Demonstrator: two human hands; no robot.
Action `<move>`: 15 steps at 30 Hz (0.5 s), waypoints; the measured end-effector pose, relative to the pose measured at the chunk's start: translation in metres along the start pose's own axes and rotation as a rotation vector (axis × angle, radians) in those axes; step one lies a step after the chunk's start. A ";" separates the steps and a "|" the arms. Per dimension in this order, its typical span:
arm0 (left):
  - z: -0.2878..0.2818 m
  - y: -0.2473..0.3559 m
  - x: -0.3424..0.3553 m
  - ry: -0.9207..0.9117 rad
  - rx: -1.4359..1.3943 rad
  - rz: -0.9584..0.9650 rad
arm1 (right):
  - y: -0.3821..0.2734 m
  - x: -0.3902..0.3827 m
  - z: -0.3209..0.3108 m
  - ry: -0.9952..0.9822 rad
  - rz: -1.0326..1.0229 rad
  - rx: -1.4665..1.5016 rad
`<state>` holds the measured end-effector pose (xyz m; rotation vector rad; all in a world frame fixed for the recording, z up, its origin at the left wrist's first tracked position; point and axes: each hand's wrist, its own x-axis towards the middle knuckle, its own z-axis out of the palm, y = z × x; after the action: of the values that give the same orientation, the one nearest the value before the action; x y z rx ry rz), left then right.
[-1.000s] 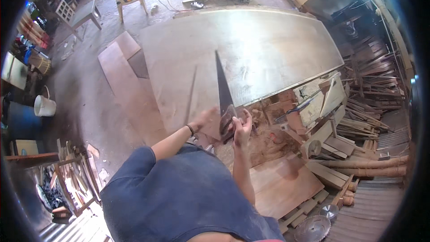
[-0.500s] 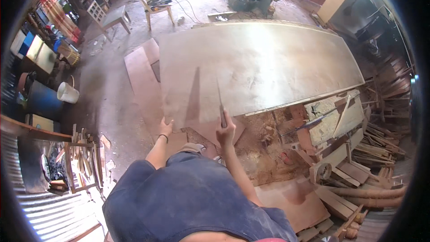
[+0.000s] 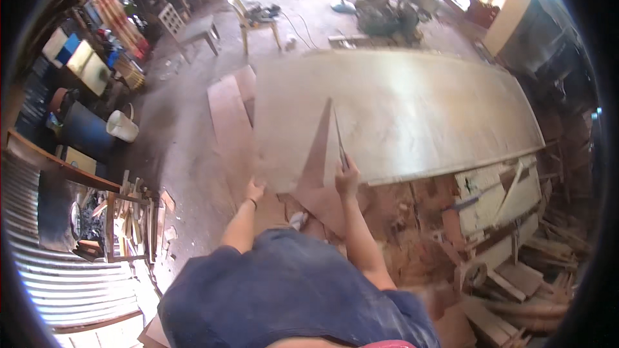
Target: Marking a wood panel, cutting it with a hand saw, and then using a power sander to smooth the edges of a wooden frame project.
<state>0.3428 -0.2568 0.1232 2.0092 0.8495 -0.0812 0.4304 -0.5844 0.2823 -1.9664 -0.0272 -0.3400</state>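
Note:
A large pale plywood sheet (image 3: 425, 116) stretches out in front of me. My right hand (image 3: 347, 179) is closed around the handle of a handsaw (image 3: 339, 132), above the sheet's near edge. The blade shows almost edge-on, its narrow tip pointing away from me. Left of the blade lies a dark tapering shape that looks like its shadow. At the sheet's near left corner, my left hand (image 3: 256, 191) grips the edge; its fingers are partly blurred. Beneath that side of the sheet are brown boards (image 3: 227, 106).
Timber offcuts and boards are piled at the right, beside a dusty white panel (image 3: 493, 203). Two chairs, a grey one (image 3: 191, 35) and a yellow one (image 3: 256, 29), stand at the far left. A white bucket (image 3: 122, 127) and blue drum (image 3: 87, 127) stand left.
The view has shifted, moving the scene right and down. The handsaw and the dark shape beside it are closer together. My left hand's fingers have gone from spread to closed at the sheet's corner.

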 end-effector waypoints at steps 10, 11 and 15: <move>0.017 0.020 -0.027 -0.055 -0.316 -0.075 | 0.042 -0.086 -0.049 -0.021 0.109 0.181; 0.016 0.022 -0.027 -0.055 -0.315 -0.086 | 0.041 -0.091 -0.051 -0.024 0.128 0.198; 0.015 0.014 -0.016 -0.040 -0.261 -0.117 | 0.037 -0.102 -0.052 -0.009 0.121 0.165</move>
<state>0.3429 -0.2815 0.1307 1.7091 0.9035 -0.0729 0.3270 -0.6324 0.2429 -1.7973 0.0565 -0.2413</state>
